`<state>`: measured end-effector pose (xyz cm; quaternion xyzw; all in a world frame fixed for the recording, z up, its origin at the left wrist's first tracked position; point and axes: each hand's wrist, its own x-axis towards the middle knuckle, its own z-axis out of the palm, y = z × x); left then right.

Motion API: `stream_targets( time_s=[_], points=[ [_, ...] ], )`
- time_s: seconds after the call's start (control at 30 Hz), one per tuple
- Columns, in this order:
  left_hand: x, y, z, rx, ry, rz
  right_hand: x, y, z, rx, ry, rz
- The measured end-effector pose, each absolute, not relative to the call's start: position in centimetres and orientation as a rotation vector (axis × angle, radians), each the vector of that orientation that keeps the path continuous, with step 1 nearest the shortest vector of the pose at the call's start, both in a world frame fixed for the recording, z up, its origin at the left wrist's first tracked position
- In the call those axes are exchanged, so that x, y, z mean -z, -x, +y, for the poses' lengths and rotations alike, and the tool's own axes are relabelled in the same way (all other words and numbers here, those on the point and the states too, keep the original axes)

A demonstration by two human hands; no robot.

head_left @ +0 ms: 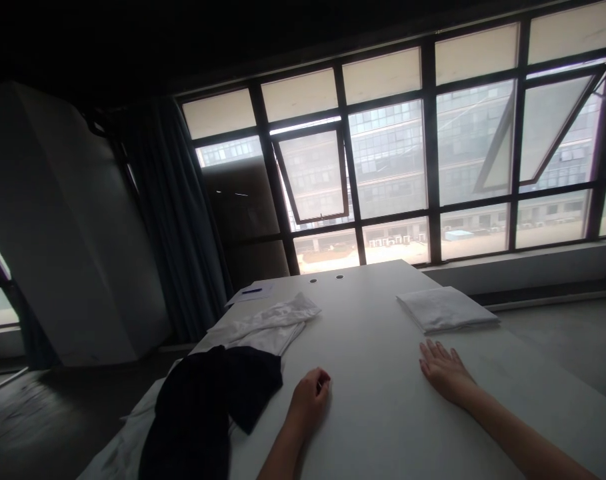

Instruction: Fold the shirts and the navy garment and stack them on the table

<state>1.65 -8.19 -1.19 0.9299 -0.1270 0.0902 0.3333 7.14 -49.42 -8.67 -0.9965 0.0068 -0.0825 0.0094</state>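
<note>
My left hand point(310, 400) rests on the white table point(367, 333) with its fingers curled in loosely, and I see nothing held in it. To its left lies a black garment point(197, 407), bunched up, with crumpled white cloth point(267, 320) behind and under it. My right hand point(445, 370) lies palm down on the tabletop, fingers spread. Just beyond its fingertips sits a folded white cloth point(447, 309), flat near the table's right edge. Neither hand touches the cloths.
At the table's far left are a sheet of paper point(263, 291) and a dark pen point(251, 291). Two round holes pierce the far end of the tabletop. Beyond stand large windows point(387, 160), some tilted open, a blue curtain point(183, 220) and a thick pillar point(77, 227).
</note>
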Motion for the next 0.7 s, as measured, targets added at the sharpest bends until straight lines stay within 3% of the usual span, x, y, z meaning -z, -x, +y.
stream_targets(
  time_s=[0.2,0.47,0.7],
  points=[
    [0.9,-1.4,-8.6,-0.247,-2.476,-0.344,7.9,-4.0,-43.5,0.131,3.117,0.137],
    [0.2,-1.7,-8.4,-0.318,-2.597,-0.341,6.0,-1.1,-39.2,0.251,3.023,0.096],
    [-2.5,-2.2,-2.8,-0.627,-2.84,0.206,4.9,-0.7,-39.6,0.214,3.036,0.096]
  ],
)
